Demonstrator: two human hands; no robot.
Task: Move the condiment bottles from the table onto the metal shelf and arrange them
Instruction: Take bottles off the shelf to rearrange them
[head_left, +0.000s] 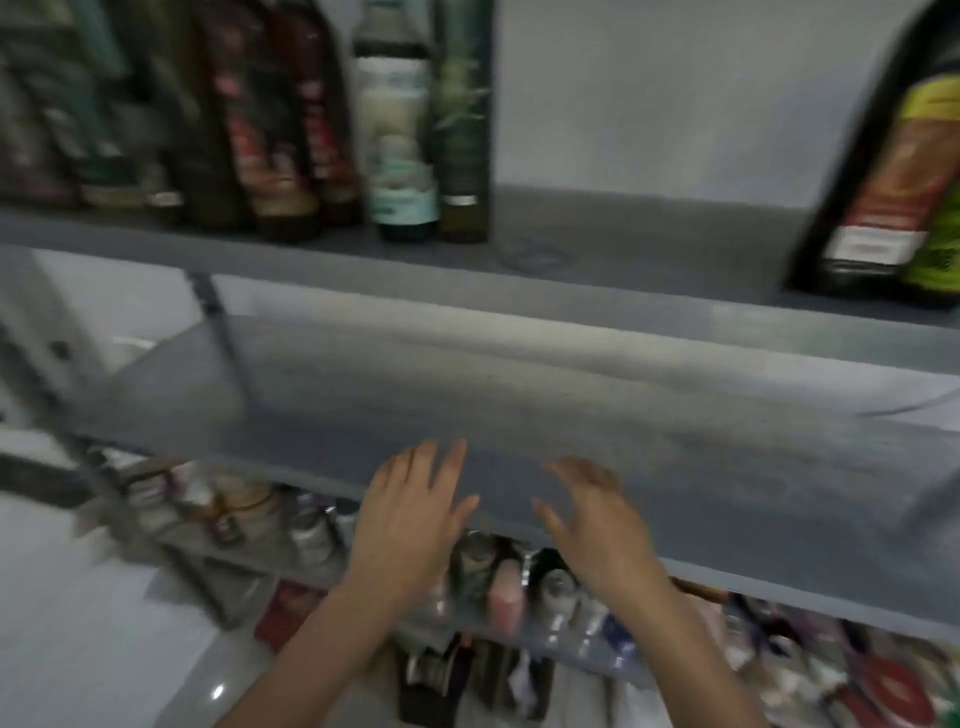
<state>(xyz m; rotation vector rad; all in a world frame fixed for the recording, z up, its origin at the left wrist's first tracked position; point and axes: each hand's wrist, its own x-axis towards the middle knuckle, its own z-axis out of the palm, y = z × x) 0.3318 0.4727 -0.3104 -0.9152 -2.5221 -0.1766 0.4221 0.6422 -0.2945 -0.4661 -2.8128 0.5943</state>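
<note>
The picture is blurred by motion. A grey metal shelf (571, 431) fills the middle, and its middle board is bare. My left hand (410, 525) and my right hand (597, 525) hover side by side over that board's front edge, fingers spread, holding nothing. On the upper board (623, 244) stand several dark bottles (260, 130) at the left, then a pale-labelled bottle (400, 145) and a tall green bottle (462, 119). A dark bottle with a red and yellow label (893, 171) stands at the far right.
Lower boards hold many small jars and bottles (311, 525), with more packed at the lower right (857, 670). A white wall (675, 93) is behind the shelf. A pale glossy floor (104, 623) shows at the lower left.
</note>
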